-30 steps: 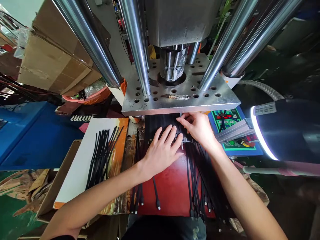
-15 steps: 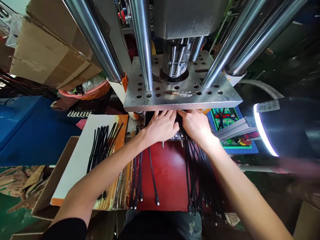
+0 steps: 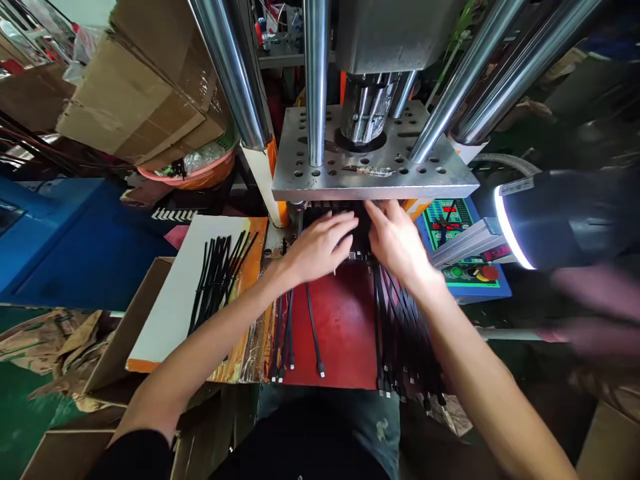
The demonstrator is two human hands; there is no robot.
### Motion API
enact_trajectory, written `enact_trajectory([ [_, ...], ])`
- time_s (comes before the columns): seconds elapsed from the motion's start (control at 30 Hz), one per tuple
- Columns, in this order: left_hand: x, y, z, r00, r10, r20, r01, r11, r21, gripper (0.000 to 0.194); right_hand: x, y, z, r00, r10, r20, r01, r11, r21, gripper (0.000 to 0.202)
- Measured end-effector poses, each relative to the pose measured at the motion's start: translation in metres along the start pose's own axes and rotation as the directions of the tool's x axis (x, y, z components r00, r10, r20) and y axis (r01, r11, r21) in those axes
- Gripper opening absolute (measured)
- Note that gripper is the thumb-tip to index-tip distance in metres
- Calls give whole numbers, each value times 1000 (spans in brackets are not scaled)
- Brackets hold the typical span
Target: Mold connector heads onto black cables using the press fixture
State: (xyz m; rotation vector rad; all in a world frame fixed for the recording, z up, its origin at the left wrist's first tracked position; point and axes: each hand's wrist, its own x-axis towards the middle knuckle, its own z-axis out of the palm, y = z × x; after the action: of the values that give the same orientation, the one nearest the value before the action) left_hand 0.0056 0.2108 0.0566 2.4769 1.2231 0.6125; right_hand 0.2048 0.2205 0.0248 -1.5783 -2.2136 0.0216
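Note:
My left hand point(image 3: 323, 248) hovers over the dark fixture point(image 3: 357, 230) below the metal press plate point(image 3: 375, 191), its fingers stretched out and apart, with nothing visible in them. My right hand point(image 3: 397, 240) is at the fixture's right side, fingers extended towards the underside of the plate; its fingertips are close beneath the plate edge. Small metal pieces point(image 3: 357, 255) show in a row at the fixture's front, between the hands. Black cables with plugs point(image 3: 316, 333) hang over the red surface point(image 3: 345, 320), one in the middle and several at its left. A thicker bunch of black cables point(image 3: 400, 333) lies beneath my right wrist.
Steel columns point(image 3: 316, 87) rise from the plate. Several black cable lengths point(image 3: 217, 273) lie on a white board point(image 3: 173, 293) at left. A control panel point(image 3: 457, 273) and a bright ring lamp point(image 3: 515, 227) stand at right. Cardboard boxes point(image 3: 140, 100) are stacked at upper left.
My left hand's fingers have drawn back from the plate edge and spread. My right hand stays near the plate, its fingers showing more. The head view has shifted slightly.

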Motion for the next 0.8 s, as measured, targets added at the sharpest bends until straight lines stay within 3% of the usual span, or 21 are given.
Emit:
enact_trajectory([
  [0.07, -74, 17, -10, 999, -9, 43, 20, 962, -273, 32, -73, -40, 1, 998, -37, -49, 42, 994, 103, 18],
  [0.13, -148, 35, -14, 981, -106, 163, 170, 877, -450, 25, -146, -86, 10, 996, -64, 63, 54, 987, 149, 8],
  [0.17, -181, 43, -13, 962, -218, 162, 271, 816, -511, 27, -176, -106, 16, 991, -49, 127, 33, 992, 121, 10],
  [0.23, -231, 58, -5, 873, -454, 177, 468, 679, -567, 27, -218, -136, 28, 981, -8, 192, 0, 999, 40, 12],
  [0.3, -260, 72, 5, 795, -566, 220, 575, 584, -573, 30, -234, -145, 39, 975, 27, 221, -24, 1000, -14, 14],
  [0.4, -274, 91, 20, 756, -543, 366, 644, 516, -565, 33, -230, -136, 46, 970, 72, 233, -68, 997, -26, 15],
  [0.53, -271, 105, 35, 678, -468, 567, 733, 376, -566, 43, -228, -120, 40, 940, 178, 292, -198, 979, 42, 14],
  [0.6, -268, 107, 44, 640, -437, 632, 755, 202, -624, 60, -239, -116, 29, 906, 218, 364, -296, 939, 176, 15],
  [0.67, -260, 107, 56, 619, -402, 675, 713, -71, -697, 72, -258, -111, 15, 844, 204, 495, -412, 838, 358, 20],
  [0.73, -247, 108, 70, 606, -417, 678, 586, -342, -734, 70, -279, -102, 3, 749, 151, 645, -547, 690, 473, 27],
  [0.8, -231, 109, 83, 579, -478, 660, 451, -487, -748, 62, -296, -88, -4, 631, 170, 757, -709, 522, 473, 36],
])
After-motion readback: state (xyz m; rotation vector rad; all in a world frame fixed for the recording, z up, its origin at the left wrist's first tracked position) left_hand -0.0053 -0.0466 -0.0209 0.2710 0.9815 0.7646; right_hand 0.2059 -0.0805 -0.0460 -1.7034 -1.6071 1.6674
